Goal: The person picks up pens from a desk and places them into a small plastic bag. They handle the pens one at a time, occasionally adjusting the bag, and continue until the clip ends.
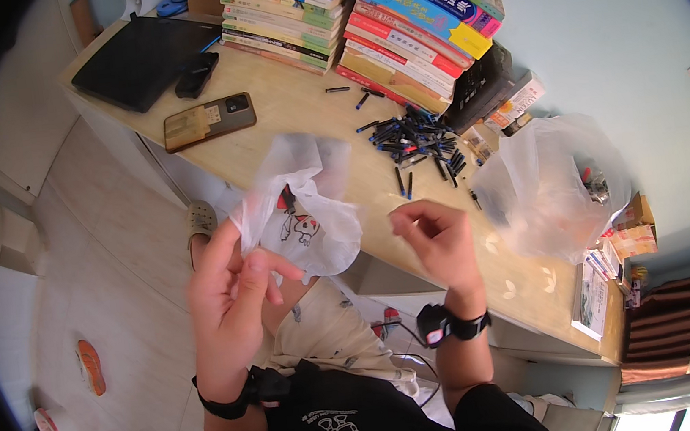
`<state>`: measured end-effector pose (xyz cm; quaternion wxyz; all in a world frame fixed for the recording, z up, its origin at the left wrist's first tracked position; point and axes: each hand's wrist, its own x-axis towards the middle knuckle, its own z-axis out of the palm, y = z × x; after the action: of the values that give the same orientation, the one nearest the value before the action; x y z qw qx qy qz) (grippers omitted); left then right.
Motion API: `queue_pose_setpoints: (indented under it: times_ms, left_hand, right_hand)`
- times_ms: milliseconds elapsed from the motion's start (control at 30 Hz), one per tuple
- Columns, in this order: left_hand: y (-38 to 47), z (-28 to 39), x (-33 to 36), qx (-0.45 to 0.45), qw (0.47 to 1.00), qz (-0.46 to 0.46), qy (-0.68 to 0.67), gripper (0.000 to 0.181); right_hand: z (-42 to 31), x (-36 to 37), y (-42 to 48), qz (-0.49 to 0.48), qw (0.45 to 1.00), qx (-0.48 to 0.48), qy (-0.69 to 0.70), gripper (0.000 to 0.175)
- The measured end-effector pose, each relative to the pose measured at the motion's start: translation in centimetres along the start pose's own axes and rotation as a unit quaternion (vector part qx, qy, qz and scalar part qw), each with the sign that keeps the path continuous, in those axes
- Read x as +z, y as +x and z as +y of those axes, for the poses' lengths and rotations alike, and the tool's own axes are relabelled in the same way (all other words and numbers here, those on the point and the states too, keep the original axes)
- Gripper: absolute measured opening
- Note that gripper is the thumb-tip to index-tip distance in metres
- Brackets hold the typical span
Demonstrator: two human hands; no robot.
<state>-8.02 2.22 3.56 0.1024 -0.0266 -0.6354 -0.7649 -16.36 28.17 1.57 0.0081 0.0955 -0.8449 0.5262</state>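
Note:
My left hand grips the gathered edge of a thin white plastic bag between thumb and fingers. The bag hangs at the desk's front edge and bears a cartoon print; a red and black patch shows near its opening. To the right, my right hand is raised over the desk, apart from the bag, with its fingers curled in to the thumb. Nothing shows between them. Beyond it lies a loose pile of small black tubes with blue ends, perhaps ink cartridges. Several lie singly around the pile.
A large clear plastic bag with things inside stands on the right of the wooden desk. Book stacks line the back. A phone, a black device and a black laptop-like slab lie left.

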Motion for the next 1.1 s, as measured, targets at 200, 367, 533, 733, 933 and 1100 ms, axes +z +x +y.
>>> queue_pose_setpoints:
  times_ms: [200,367,533,733,933,1100]
  left_hand:
    - [0.2,-0.3,-0.6,-0.007,0.999,-0.032,0.002,0.043]
    - [0.6,-0.5,0.0,-0.017,1.000,-0.001,0.002,0.043]
    - [1.1,-0.4,0.7,-0.035,0.999,0.008,0.024,0.046]
    - [2.1,-0.7,1.3,-0.051,0.998,0.000,0.025,0.048]
    - [2.4,-0.8,1.7,-0.056,0.997,0.025,0.048,0.048]
    - [2.5,-0.9,1.4,-0.045,0.998,0.013,0.043,0.047]
  right_hand:
    - [2.3,-5.7,4.2,0.014,0.973,0.129,0.191,0.016]
    - [4.8,-8.0,7.0,0.069,0.932,0.162,0.317,0.015]
    - [6.9,-7.8,7.9,0.092,0.906,0.221,0.348,0.014]
    - [7.6,-5.9,7.9,0.180,0.975,0.109,0.076,0.017]
    - [7.3,-6.0,7.5,0.185,0.973,0.132,-0.035,0.027]
    - [7.0,-5.9,7.6,0.196,0.955,0.187,-0.121,0.027]
